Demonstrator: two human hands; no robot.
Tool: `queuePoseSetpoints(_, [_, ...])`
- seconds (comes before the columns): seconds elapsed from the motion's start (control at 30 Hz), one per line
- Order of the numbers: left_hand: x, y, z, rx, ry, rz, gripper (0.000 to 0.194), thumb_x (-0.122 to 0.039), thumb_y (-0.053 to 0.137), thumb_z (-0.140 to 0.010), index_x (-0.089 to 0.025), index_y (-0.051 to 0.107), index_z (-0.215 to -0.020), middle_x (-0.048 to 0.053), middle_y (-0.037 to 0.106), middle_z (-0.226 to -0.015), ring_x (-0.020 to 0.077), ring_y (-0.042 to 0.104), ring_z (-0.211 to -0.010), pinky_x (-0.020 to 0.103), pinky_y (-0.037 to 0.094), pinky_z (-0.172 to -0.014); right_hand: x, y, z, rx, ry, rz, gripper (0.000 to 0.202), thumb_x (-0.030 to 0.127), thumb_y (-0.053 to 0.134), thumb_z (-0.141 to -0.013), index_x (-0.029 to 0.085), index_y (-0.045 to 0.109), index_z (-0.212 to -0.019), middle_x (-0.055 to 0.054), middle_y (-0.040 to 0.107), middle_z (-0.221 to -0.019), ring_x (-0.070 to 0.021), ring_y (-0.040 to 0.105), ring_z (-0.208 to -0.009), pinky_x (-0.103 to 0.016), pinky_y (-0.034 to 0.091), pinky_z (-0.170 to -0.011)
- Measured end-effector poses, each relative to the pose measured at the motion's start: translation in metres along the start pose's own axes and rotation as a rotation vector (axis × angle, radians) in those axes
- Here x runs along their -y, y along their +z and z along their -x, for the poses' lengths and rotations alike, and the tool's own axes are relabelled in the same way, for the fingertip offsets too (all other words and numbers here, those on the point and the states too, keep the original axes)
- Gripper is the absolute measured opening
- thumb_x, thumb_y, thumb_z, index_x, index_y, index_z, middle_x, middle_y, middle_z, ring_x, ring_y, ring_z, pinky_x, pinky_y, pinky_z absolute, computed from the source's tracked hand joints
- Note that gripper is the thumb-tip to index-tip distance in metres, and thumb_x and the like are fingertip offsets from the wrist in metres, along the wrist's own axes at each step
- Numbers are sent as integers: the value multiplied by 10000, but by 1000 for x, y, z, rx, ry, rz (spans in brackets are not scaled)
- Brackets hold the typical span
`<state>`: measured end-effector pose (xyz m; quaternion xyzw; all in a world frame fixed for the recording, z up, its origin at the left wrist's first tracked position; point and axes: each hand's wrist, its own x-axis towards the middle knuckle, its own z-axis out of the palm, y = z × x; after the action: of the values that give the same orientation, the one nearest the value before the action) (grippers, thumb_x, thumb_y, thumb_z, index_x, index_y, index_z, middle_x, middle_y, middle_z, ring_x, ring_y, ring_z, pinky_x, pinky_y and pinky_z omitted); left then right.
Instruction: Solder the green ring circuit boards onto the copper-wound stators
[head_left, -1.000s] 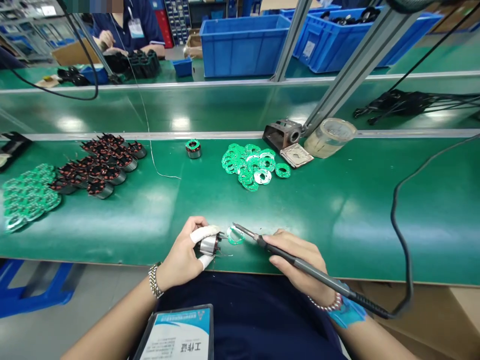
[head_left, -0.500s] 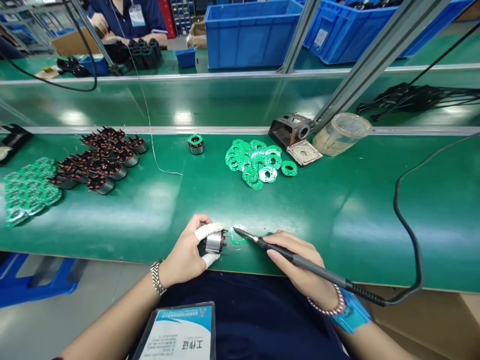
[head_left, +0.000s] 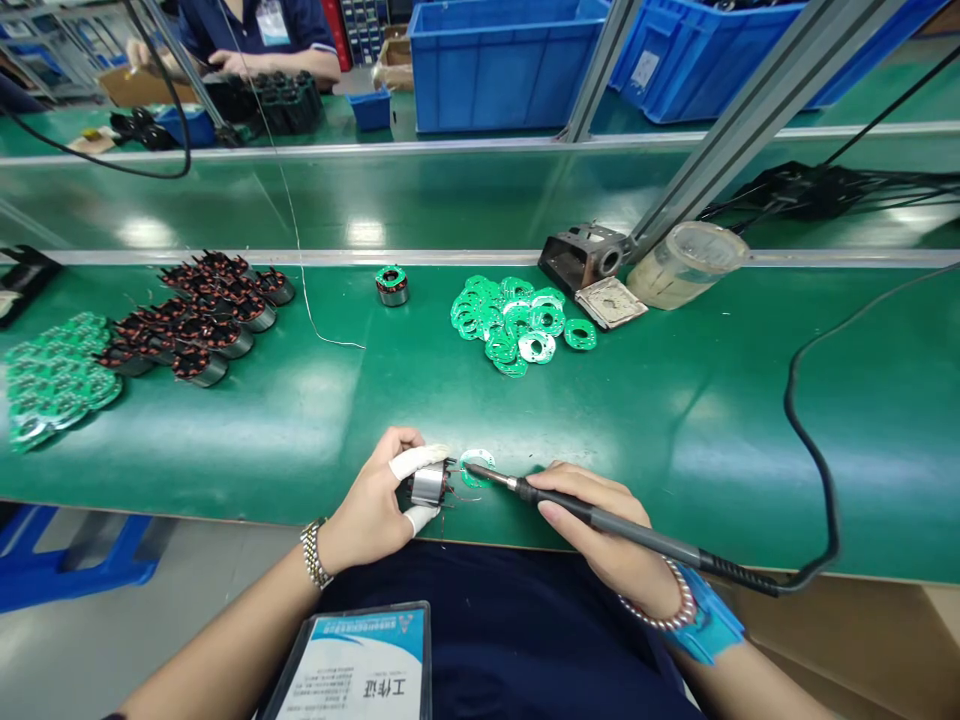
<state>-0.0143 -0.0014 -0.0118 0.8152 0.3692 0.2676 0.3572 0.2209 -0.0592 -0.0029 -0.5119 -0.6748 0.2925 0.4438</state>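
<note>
My left hand grips 1 silvery metal cylinder, tilted; my right hand grips a slim, dark soldering iron.

Green bench bears 1 heap of green ring boards.

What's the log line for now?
left hand: holds motor coil | right hand: holds soldering iron | iron tip: at green ring
</note>
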Motion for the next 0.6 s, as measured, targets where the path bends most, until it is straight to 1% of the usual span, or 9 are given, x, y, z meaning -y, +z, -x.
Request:
queuePoseSetpoints(0.33, [0, 1, 1, 0, -15, 2, 536, -30, 585, -647, -240, 495, -1132, 56, 439, -1037, 188, 506, -956, 353, 477, -817, 0, 0, -1, 43, 12, -10, 119, 173, 550, -800, 207, 658, -834, -24, 669, -707, -133, 617, -605, -243, 507, -552])
queuePoseSetpoints(0.6, [0, 1, 1, -10, 0, -2, 555, -49, 603, -649, -250, 481, -1152, 54, 436, -1036, 191, 505, -960, 361, 473, -829, 2, 0, 0, 15, 12, 26, 129, 183, 552, -800, 217, 660, -860, -33, 678, -735, -153, 636, -664, -254, 527, -572])
